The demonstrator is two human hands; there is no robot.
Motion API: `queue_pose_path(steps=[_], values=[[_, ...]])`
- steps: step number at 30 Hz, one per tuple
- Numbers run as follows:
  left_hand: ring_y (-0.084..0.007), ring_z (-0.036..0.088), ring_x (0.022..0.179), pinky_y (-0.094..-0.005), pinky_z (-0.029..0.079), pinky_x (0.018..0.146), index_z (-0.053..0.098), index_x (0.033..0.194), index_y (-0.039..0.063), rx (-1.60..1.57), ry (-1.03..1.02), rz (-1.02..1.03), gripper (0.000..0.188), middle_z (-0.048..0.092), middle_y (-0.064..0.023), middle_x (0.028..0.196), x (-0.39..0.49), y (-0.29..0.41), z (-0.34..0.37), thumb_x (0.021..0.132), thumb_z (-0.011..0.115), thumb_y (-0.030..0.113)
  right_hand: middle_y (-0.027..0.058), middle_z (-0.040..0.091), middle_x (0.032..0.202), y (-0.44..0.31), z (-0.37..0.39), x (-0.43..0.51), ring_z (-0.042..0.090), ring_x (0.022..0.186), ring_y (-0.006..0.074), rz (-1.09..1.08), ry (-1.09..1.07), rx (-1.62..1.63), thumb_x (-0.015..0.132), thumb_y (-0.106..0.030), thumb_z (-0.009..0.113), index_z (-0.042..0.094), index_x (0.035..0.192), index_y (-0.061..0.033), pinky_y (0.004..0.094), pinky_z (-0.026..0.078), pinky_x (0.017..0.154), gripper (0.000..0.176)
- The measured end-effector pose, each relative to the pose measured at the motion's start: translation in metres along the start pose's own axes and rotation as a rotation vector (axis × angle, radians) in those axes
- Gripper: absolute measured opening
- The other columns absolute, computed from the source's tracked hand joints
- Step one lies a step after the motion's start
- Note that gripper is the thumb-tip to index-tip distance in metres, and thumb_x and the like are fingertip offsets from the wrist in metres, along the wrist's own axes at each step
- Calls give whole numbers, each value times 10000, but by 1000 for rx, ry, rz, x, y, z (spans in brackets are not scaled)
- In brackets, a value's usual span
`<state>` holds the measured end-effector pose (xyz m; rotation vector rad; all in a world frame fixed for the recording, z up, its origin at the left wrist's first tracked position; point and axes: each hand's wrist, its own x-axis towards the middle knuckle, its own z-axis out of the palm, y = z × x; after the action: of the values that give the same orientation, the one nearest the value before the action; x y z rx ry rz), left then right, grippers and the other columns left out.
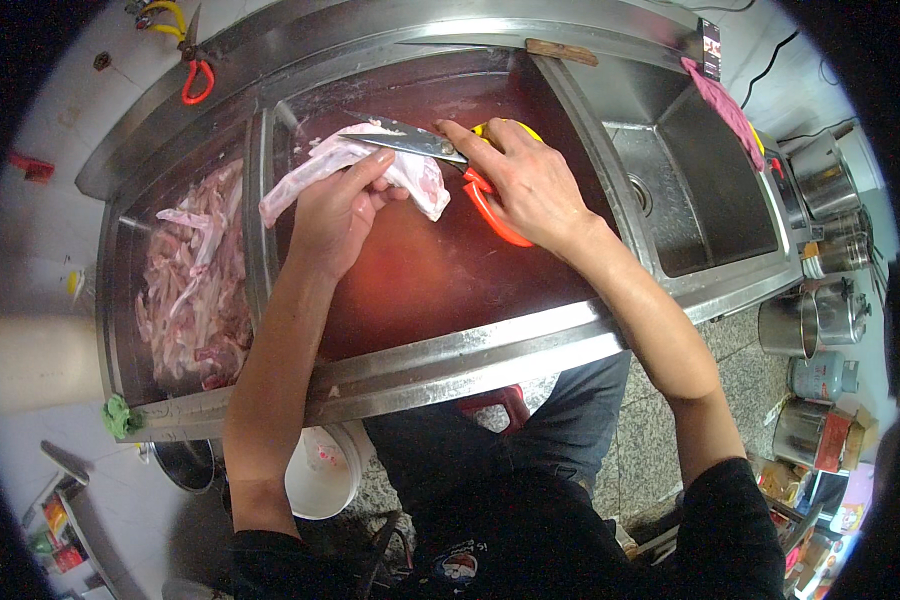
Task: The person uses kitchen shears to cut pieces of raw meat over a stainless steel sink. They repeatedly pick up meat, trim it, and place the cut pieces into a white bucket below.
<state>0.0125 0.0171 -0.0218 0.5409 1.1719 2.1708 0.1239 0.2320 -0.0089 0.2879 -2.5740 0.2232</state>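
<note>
My left hand (343, 214) grips a long, pale piece of raw meat (319, 171), thumb on top, over the middle basin (450, 300) of a stainless steel sink. That basin holds cloudy, reddish water. In my right hand (529, 176) is a pair of scissors (412, 141) with one red and one yellow handle. Their blades are parted and point left; the nearer blade lies across the upper side of the meat, just above my left thumb. Many similar raw meat pieces (202, 262) lie heaped in the left basin, beside my left forearm.
The right basin (675, 202) shows a drain. A wooden strip (561, 52) lies at the back of the divider. Another pair of scissors (193, 60) is at upper left. A pink cloth (727, 112) hangs right. Below stands a white bucket (321, 476); metal pots (787, 324) line the right.
</note>
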Motion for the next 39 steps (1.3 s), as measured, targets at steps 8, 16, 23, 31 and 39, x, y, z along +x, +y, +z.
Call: queue_pose_path(steps=[8, 16, 23, 31, 39], values=[[-122, 606, 764, -338, 562, 739, 666, 1020, 31, -40, 51, -32, 60, 621, -17, 851, 0, 1, -2, 970, 639, 53, 152, 651, 895, 3, -3, -1, 683, 775, 348, 24, -23, 23, 863, -197, 660, 570, 1347, -131, 443, 563, 659, 496], [-85, 566, 760, -292, 534, 706, 656, 1078, 28, -16, 32, -53, 109, 626, -11, 883, -2, 5, 2, 981, 613, 53, 211, 697, 1093, 10, -3, -6, 685, 934, 405, 153, -34, 163, 886, -147, 657, 591, 1316, -50, 458, 560, 798, 446], [-88, 574, 762, -286, 535, 690, 653, 1109, 15, -20, 12, -39, 142, 647, -22, 910, 0, 6, -2, 974, 617, 41, 189, 683, 1089, 18, -12, -5, 668, 958, 411, 231, 50, 264, 912, -144, 636, 539, 1393, -103, 471, 547, 832, 492], [-81, 575, 749, -301, 526, 706, 647, 1111, 42, -29, 9, -35, 139, 637, -4, 896, -2, 2, -2, 991, 576, 43, 169, 578, 1148, 2, -4, -1, 586, 1070, 358, 72, -3, 127, 901, -118, 609, 404, 1526, -184, 457, 493, 933, 662], [-100, 598, 785, -324, 575, 718, 652, 1096, 34, -32, -1, -21, 130, 625, -16, 890, -3, -1, -1, 980, 595, 23, 146, 597, 1090, -3, 3, 0, 602, 1029, 320, 42, 47, -15, 896, -240, 658, 458, 1493, -181, 478, 499, 867, 632]])
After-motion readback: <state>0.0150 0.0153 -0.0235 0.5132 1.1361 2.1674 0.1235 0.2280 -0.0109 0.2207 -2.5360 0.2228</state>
